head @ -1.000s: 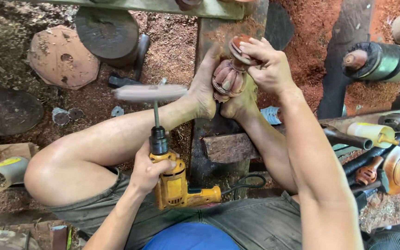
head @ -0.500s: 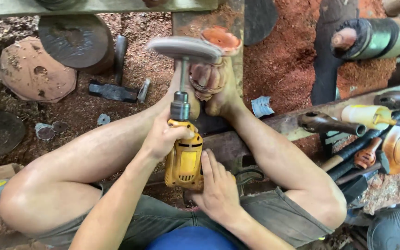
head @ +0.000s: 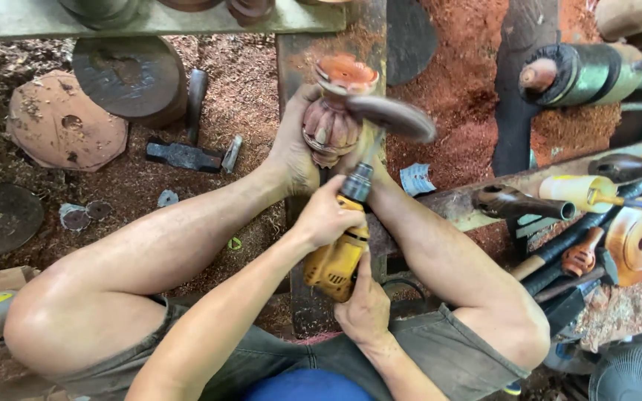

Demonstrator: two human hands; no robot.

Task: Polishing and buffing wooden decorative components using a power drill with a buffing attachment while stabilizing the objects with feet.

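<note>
The round disc (head: 391,117) on the yellow drill (head: 337,260) is a blur, so its face cannot be made out. It hides part of the carved wooden piece (head: 328,126). The right hand (head: 365,308) covers the drill's back end. The fan (head: 633,375), right of the drill, is cut off by the edge.

The floor (head: 224,111) is covered with reddish-brown sawdust and wood chips. A hammer (head: 187,152) and round wooden discs (head: 65,126) lie on it. Daylight is soft and even.
</note>
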